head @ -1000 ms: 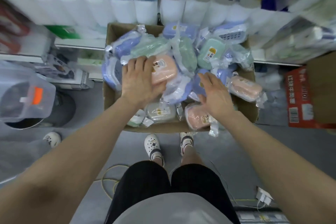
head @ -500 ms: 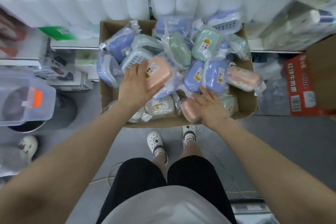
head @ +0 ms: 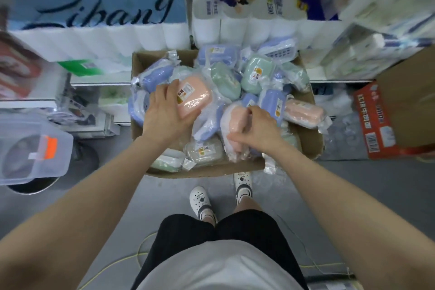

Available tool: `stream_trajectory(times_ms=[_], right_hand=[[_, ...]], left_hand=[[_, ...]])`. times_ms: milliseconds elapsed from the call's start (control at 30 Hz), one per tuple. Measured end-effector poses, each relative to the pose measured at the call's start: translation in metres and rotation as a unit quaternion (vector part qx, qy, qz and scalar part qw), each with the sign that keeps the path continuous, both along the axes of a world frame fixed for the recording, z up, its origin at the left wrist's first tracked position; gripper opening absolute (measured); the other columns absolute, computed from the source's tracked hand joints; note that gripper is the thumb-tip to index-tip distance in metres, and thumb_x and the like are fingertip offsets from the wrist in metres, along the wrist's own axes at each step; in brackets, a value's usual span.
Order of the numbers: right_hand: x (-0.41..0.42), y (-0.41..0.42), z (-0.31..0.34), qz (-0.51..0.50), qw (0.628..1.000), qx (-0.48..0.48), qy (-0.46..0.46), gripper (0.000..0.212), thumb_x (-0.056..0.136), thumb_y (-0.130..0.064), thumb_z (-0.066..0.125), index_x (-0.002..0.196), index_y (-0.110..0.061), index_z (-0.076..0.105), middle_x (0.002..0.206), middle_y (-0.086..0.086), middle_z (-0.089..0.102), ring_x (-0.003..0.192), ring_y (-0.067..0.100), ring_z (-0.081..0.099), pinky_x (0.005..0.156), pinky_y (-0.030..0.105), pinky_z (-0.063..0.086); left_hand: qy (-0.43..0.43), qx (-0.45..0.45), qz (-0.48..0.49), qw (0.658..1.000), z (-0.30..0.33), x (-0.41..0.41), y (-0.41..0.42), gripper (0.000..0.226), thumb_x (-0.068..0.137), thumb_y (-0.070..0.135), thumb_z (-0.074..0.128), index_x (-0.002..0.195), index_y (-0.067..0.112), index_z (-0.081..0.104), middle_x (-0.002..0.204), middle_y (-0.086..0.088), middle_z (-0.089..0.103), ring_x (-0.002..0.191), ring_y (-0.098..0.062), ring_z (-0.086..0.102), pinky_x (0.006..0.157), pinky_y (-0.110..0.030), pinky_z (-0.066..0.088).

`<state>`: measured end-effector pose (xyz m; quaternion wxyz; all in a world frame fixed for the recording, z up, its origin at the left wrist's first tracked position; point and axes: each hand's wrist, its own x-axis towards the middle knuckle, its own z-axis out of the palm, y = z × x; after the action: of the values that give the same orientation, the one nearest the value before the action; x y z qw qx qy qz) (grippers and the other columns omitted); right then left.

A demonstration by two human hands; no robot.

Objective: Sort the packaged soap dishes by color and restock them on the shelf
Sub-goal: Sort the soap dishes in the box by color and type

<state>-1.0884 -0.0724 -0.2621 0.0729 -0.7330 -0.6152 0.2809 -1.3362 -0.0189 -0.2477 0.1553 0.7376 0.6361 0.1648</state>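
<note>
Shelving behind, the cardboard box point(head: 164, 170) remains heaped with mixed colours; left hand point(head: 166, 114) grips one pink soap dish point(head: 194, 99), right hand point(head: 255, 132) pinches another pink dish point(head: 235, 128); restocking apparently outstanding.

- Your right hand point(head: 255, 130) was flat on a pink soap dish point(head: 235, 129) at the near edge of the cardboard box point(head: 306, 141) half a second ago. It now grips it, lifted and tilted, center frame.
- Your left hand point(head: 168, 113) shifted the other pink dish point(head: 194, 96) slightly up-frame; thumb now wraps its near edge.
- Camera view dropped back; the feet sit lower in frame.
</note>
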Motion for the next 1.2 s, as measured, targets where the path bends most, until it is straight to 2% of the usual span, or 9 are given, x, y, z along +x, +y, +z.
stream_trajectory(times_ms=[100,167,233,300,533,833,1067,1200], right_hand=[[0.002,0.013,0.030,-0.095,0.986,0.008,0.138,0.084,0.065,-0.054,0.082,0.127,-0.018,0.040,0.116,-0.004,0.055,0.110,0.022,0.057,0.096,0.040,0.047],[0.008,0.020,0.045,-0.108,0.980,0.040,0.163,0.087,0.069,-0.048,0.082,0.136,-0.019,0.035,0.124,-0.003,0.053,0.115,0.021,0.055,0.099,0.038,0.045],[0.018,0.023,0.060,-0.108,0.979,0.082,0.152,0.092,0.071,-0.047,0.080,0.144,-0.022,0.030,0.139,0.001,0.047,0.123,0.022,0.050,0.103,0.040,0.042],[0.032,0.023,0.073,-0.108,0.979,0.119,0.124,0.091,0.075,-0.047,0.078,0.147,-0.023,0.028,0.145,0.005,0.039,0.127,0.027,0.046,0.103,0.043,0.041],[0.114,0.003,0.099,-0.174,0.964,0.197,0.049,0.088,0.076,-0.050,0.075,0.146,-0.021,0.032,0.138,0.008,0.042,0.121,0.029,0.049,0.096,0.039,0.044],[0.295,-0.083,0.121,-0.273,0.938,0.212,-0.009,0.083,0.078,-0.050,0.074,0.143,-0.013,0.035,0.133,0.012,0.046,0.120,0.031,0.047,0.087,0.034,0.038],[0.462,-0.156,0.129,-0.368,0.903,0.222,-0.027,0.087,0.073,-0.056,0.073,0.141,-0.014,0.038,0.129,0.012,0.051,0.117,0.032,0.051,0.090,0.039,0.044],[0.531,-0.182,0.125,-0.390,0.894,0.216,-0.035,0.085,0.077,-0.052,0.074,0.143,-0.014,0.037,0.130,0.010,0.051,0.119,0.029,0.049,0.091,0.036,0.041]], left_hand=[[-0.017,0.018,-0.001,1.000,0.017,0.004,0.009,0.086,0.078,0.070,0.058,0.141,0.016,0.036,0.130,-0.012,0.045,0.120,-0.033,0.044,0.097,-0.047,0.043],[-0.016,0.032,-0.005,0.999,0.028,0.009,0.016,0.086,0.078,0.070,0.059,0.141,0.016,0.037,0.130,-0.012,0.045,0.121,-0.032,0.044,0.097,-0.047,0.044],[-0.017,0.038,-0.019,0.999,0.040,0.016,0.022,0.086,0.078,0.068,0.061,0.141,0.014,0.038,0.130,-0.013,0.046,0.120,-0.033,0.045,0.096,-0.047,0.044],[-0.016,0.048,-0.042,0.998,0.053,0.028,0.027,0.084,0.079,0.066,0.062,0.140,0.013,0.040,0.129,-0.014,0.047,0.118,-0.034,0.047,0.094,-0.046,0.044],[0.006,0.084,-0.128,0.988,0.085,0.108,0.042,0.079,0.081,0.059,0.064,0.139,0.012,0.041,0.127,-0.016,0.049,0.111,-0.037,0.051,0.090,-0.045,0.046],[0.000,0.084,-0.253,0.964,0.098,0.318,0.018,0.077,0.082,0.054,0.067,0.141,0.012,0.041,0.133,-0.017,0.047,0.115,-0.039,0.049,0.094,-0.047,0.043],[-0.019,0.073,-0.334,0.939,0.092,0.525,-0.025,0.077,0.081,0.061,0.062,0.141,0.018,0.042,0.132,-0.013,0.049,0.115,-0.035,0.051,0.096,-0.042,0.044],[-0.024,0.059,-0.354,0.933,0.090,0.606,-0.042,0.078,0.081,0.061,0.062,0.142,0.019,0.041,0.135,-0.013,0.048,0.117,-0.034,0.049,0.095,-0.041,0.043]])
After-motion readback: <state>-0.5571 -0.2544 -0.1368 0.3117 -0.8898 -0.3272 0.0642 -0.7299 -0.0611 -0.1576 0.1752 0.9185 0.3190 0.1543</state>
